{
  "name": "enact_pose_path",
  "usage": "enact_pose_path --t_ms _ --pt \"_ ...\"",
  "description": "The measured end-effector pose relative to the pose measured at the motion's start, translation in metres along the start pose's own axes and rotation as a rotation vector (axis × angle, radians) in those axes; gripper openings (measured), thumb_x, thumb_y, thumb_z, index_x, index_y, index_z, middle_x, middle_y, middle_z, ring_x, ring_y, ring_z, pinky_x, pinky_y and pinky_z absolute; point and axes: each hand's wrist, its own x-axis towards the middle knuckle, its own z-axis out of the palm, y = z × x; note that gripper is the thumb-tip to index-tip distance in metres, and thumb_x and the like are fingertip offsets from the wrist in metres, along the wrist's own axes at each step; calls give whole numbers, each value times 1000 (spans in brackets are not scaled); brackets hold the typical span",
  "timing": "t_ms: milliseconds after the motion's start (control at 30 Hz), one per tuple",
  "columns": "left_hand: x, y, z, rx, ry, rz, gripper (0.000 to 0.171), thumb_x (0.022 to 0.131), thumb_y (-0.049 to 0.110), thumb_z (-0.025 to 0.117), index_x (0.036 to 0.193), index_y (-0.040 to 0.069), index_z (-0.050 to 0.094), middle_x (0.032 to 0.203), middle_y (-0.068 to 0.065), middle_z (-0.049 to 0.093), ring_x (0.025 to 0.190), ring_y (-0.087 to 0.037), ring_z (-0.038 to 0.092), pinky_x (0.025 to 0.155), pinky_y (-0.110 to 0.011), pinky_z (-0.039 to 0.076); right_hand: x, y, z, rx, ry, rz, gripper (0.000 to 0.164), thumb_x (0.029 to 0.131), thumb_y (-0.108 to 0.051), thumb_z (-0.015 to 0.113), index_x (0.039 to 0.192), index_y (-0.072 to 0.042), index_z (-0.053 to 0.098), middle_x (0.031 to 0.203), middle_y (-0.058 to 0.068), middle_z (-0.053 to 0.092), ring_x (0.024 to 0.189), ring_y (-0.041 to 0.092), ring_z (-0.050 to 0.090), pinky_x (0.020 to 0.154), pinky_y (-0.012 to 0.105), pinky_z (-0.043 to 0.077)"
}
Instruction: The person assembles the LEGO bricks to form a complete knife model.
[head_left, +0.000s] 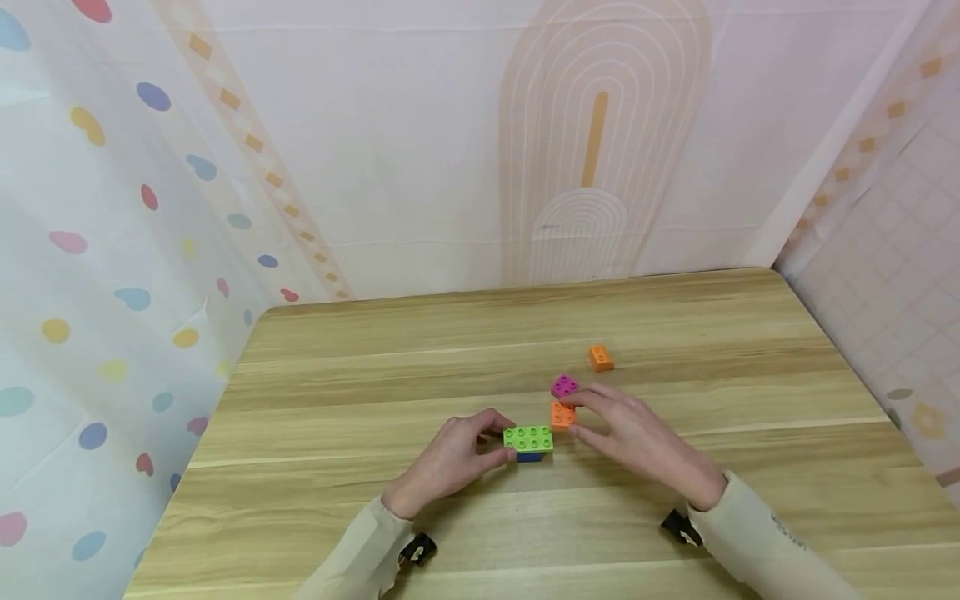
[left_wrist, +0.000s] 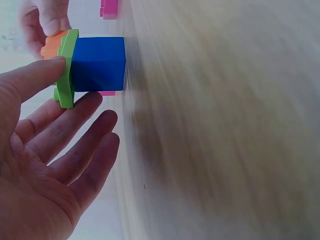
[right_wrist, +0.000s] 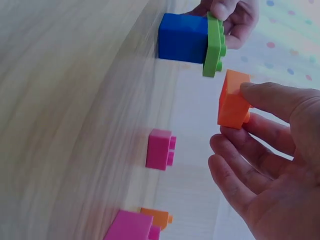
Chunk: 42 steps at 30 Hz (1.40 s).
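A thin light-green toy brick (head_left: 528,438) with two rows of studs sits on top of a blue block (left_wrist: 99,64), which stands on the table. My left hand (head_left: 452,457) pinches the green brick at its left end between thumb and index finger, the other fingers loosely spread. Just to the right, my right hand (head_left: 641,437) pinches an orange brick (right_wrist: 233,100) by its sides. This orange brick is raised above the tabletop, with a gap between it and the green brick in the right wrist view. Its studs face up.
Beyond the right hand, a magenta brick (head_left: 564,386) lies on the wooden table (head_left: 337,375). A second magenta brick (right_wrist: 129,227) shows in the right wrist view. Farther back is another orange brick (head_left: 601,358). A patterned cloth (head_left: 420,150) hangs behind the table.
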Motion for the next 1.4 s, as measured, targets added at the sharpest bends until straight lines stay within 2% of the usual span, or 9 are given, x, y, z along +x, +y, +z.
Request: enact_pose_path --t_ms 367,533,667,1000,1400 --pt "-2 0 0 -9 -2 2 28 96 21 77 120 10 69 115 -2 75 105 -16 71 90 -30 58 6 -16 7 -2 -13 -35 41 97 -20 75 135 -8 66 136 10 65 126 29 61 103 50 53" --pt "-2 -1 1 -16 5 14 28 96 20 77 120 8 69 115 -4 75 105 -18 71 90 -33 59 9 -21 10 1 -26 -78 38 97 -20 75 132 -8 68 129 7 66 116 24 65 96 43 57" --pt "-2 -2 1 -17 14 23 29 96 20 77 120 6 69 114 -6 76 104 -19 72 90 -34 60 12 -22 15 18 -34 -104 36 96 -19 76 129 -7 69 124 5 67 109 21 66 91 36 59" --pt "-2 -2 1 -19 12 34 27 96 20 77 119 7 69 115 -5 76 104 -20 72 90 -35 60 15 -24 20 12 -58 -134 34 97 -20 75 129 -7 70 124 3 67 109 18 65 92 34 59" --pt "-2 -4 2 -20 17 45 24 97 19 76 117 9 70 114 -4 76 104 -19 72 90 -35 60 16 -25 21 -6 -70 -176 35 97 -21 75 130 -9 71 119 0 66 100 12 64 84 28 58"
